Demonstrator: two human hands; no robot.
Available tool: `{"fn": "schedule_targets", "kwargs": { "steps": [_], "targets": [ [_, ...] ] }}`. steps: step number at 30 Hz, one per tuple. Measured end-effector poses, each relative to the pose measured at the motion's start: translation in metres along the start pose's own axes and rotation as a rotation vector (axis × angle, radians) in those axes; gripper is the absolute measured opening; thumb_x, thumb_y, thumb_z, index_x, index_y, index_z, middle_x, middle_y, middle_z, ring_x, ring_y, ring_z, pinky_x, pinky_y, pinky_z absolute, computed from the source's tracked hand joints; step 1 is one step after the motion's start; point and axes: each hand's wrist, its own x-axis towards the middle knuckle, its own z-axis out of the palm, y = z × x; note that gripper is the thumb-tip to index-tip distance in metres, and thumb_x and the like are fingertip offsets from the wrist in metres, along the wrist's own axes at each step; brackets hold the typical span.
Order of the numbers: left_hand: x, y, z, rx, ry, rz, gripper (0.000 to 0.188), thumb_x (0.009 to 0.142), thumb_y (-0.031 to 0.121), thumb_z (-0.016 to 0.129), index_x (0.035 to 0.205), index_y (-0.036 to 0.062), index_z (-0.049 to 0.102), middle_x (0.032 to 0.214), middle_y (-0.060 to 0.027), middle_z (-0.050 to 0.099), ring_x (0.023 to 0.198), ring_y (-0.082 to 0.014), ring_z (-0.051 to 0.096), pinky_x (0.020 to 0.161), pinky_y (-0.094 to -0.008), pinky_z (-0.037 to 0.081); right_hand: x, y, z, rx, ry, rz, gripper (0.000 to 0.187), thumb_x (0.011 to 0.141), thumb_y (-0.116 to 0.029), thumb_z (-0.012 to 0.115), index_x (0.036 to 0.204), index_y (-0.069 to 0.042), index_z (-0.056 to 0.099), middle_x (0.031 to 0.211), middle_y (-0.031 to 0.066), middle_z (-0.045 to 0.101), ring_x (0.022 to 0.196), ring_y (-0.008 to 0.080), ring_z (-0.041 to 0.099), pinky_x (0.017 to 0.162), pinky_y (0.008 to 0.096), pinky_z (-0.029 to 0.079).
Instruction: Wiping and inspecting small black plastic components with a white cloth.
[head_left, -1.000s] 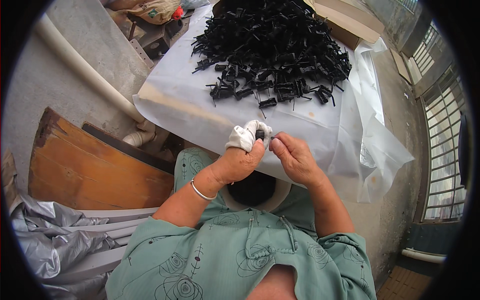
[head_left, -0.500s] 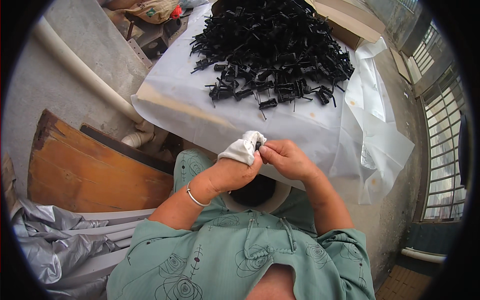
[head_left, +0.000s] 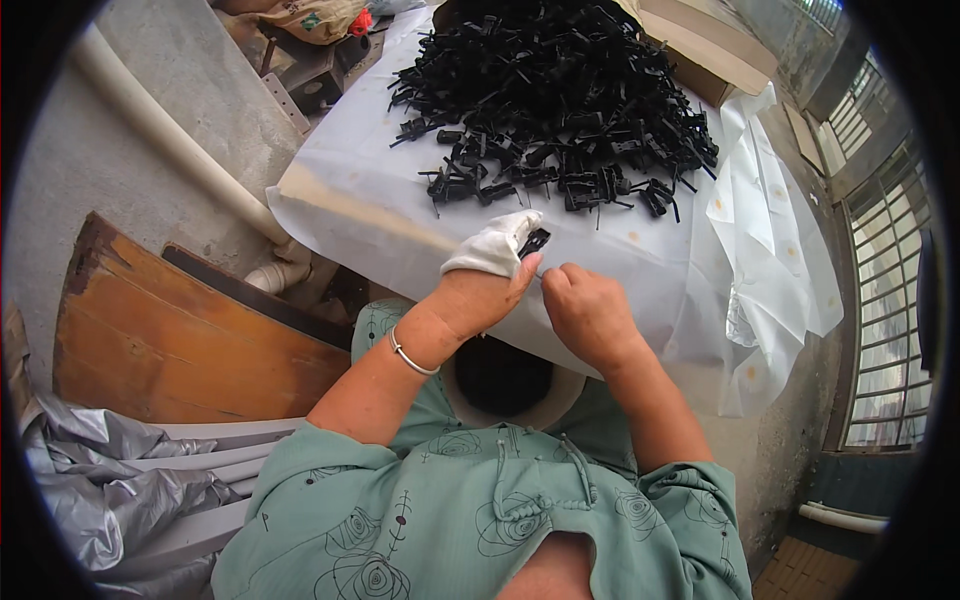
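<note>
My left hand point(head_left: 490, 275), its fingers covered by a white cloth glove, grips a small black plastic part point(head_left: 536, 241) just above the table's near edge. Close beside it on the right, my right hand point(head_left: 590, 305) is closed in a pinch. A thin sliver shows between its fingertips and the left thumb, too small to name. Beyond both hands, a large heap of similar black plastic parts point(head_left: 560, 110) with thin prongs covers the far half of the table. Below the hands, a pale round bucket point(head_left: 575, 395) with a dark inside stands between my knees.
White plastic sheeting point(head_left: 380, 195) covers the table and hangs over its right side. An open cardboard box point(head_left: 715, 50) lies behind the heap. At left are a brown wooden board point(head_left: 170, 340), a pale pipe point(head_left: 170, 140) and silver sheeting point(head_left: 110, 490). A barred window point(head_left: 890, 310) is on the right.
Both hands have shifted slightly up toward the heap and drawn apart a little. The black part now shows more plainly in my left hand, and the bucket below is less covered.
</note>
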Motion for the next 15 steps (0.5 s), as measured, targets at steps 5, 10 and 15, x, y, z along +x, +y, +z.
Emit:
{"fn": "schedule_targets", "kwargs": {
  "steps": [5, 10, 15],
  "targets": [
    [-0.003, 0.019, -0.005, -0.512, -0.249, -0.345, 0.031, 0.084, 0.006, 0.053, 0.115, -0.0006, 0.049, 0.096, -0.0095, 0.059, 0.080, -0.0150, 0.057, 0.072, -0.0273, 0.048, -0.004, -0.005, -0.017, 0.304, 0.154, 0.060, 0.012, 0.078, -0.007, 0.061, 0.075, -0.004, 0.050, 0.064, 0.0065, 0.052, 0.049, 0.0185, 0.048, 0.048, 0.0303, 0.040],
    [-0.009, 0.027, -0.006, -0.987, -0.338, -0.533, 0.027, 0.087, 0.006, 0.049, 0.114, 0.0009, 0.049, 0.095, -0.0038, 0.056, 0.072, -0.0043, 0.050, 0.056, -0.0191, 0.046, -0.001, 0.001, -0.009, 0.839, 0.266, 0.459, 0.016, 0.080, -0.012, 0.065, 0.076, -0.002, 0.054, 0.061, 0.0038, 0.052, 0.050, 0.0097, 0.041, 0.048, 0.0233, 0.037],
    [-0.015, 0.029, -0.007, -0.844, -0.232, -0.381, 0.028, 0.087, 0.004, 0.050, 0.115, 0.0007, 0.047, 0.096, -0.0038, 0.055, 0.068, -0.0035, 0.050, 0.052, -0.0177, 0.044, -0.001, -0.002, -0.019, 1.040, 0.129, 0.424, 0.020, 0.089, -0.017, 0.056, 0.076, -0.001, 0.055, 0.061, -0.0046, 0.045, 0.057, 0.0049, 0.037, 0.051, 0.0217, 0.033]
  ]
}}
